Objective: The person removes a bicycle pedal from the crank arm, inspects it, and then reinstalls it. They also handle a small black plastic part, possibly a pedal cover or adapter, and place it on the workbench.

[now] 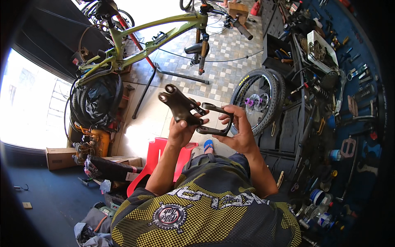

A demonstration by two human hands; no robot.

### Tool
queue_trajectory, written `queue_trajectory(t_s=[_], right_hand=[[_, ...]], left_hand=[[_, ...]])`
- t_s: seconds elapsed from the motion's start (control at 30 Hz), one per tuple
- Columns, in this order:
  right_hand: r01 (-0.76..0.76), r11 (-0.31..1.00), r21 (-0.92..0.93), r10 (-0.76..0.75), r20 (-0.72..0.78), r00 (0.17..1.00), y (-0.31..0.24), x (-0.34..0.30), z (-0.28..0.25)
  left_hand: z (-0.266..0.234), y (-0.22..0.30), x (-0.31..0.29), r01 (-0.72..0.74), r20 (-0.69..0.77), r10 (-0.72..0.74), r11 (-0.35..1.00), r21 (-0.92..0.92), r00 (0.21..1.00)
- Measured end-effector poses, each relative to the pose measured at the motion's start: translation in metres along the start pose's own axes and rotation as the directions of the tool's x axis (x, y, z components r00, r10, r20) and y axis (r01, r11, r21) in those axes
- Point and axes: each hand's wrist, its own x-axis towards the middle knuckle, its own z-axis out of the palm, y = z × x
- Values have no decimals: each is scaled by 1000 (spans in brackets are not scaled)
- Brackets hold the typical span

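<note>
My left hand (183,129) is closed on a dark, glossy forked suspension link (177,103), holding it up in front of my body. Round eyelets at its upper left end point away from me. My fingers hide part of its right end. In my right hand (240,131) is a black U-shaped link (210,130), pinched at its closed end between thumb and fingers. Its two arms reach left toward the first part, with their tips close to it. Whether the two parts touch I cannot tell.
A green bicycle frame (168,22) hangs on a red and black stand ahead. Two wheels (257,99) lean against the black cabinet at right, below a tool wall (362,103). A red plastic chair (153,154) stands close at left, with a cardboard box (61,158) beyond.
</note>
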Motion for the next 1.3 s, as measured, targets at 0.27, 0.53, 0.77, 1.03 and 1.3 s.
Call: queue_trajectory(t_s=[0.27, 0.53, 0.77, 1.03, 1.3], right_hand=[[174, 842, -510, -181, 37, 983, -16, 2, 14], [297, 782, -548, -311, 70, 948, -16, -4, 29], [255, 846, -468, -296, -13, 955, -10, -22, 43], [210, 874, -439, -263, -61, 963, -10, -20, 45], [111, 942, -317, -128, -32, 991, -15, -20, 47]], left_hand=[[9, 0, 13, -141, -105, 134, 988, -61, 985], [14, -16, 10, -99, -184, 101, 995, 22, 978], [23, -9, 14, -153, -140, 197, 950, 272, 970], [36, -1, 17, -193, -143, 245, 934, 301, 959], [33, 3, 14, -217, -136, 272, 920, 326, 953]])
